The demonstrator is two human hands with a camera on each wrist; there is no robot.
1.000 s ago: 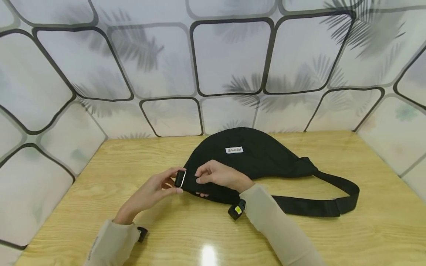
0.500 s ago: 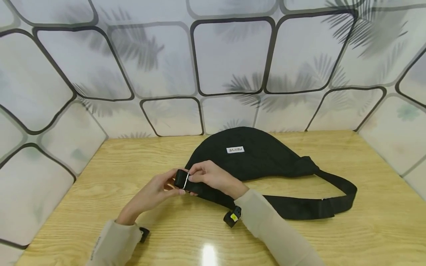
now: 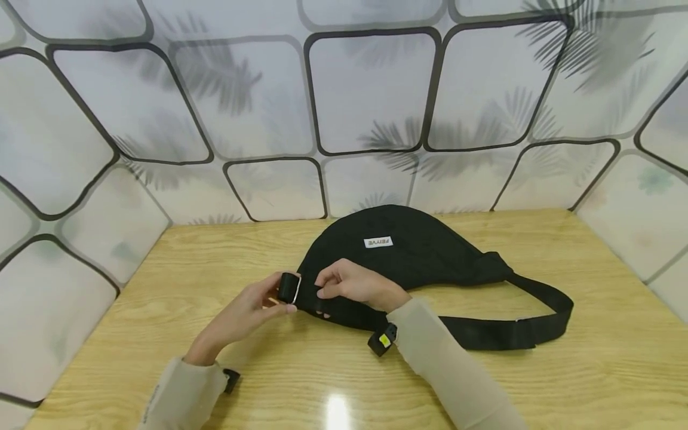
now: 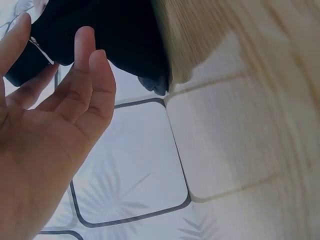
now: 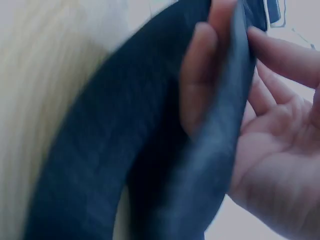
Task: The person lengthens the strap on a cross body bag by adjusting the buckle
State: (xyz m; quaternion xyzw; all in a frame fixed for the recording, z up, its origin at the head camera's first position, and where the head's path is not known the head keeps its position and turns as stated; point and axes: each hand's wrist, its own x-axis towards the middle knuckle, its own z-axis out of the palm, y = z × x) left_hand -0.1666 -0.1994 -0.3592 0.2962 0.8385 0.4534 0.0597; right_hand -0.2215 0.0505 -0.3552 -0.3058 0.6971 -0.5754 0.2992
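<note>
on a wood table (image 3: 285,376), a black bag (image 3: 424,257) lay with its curved side away from me and its white label (image 3: 378,242) upside down. my left hand (image 3: 244,313) held a short loop of strap (image 3: 287,288) and its metal buckle (image 3: 297,289) between thumb and finger, probably to steady the buckle so the strap could be worked. my right hand (image 3: 359,286) pinched the strap just beside the buckle, thumb on one face and fingertips on the other, likely to control the slack. so both hands were grasping, neither free. the bag lay beyond and to the right of my left grip; my right hand overlapped its near left part. more strap curved across the table rightward.
</note>
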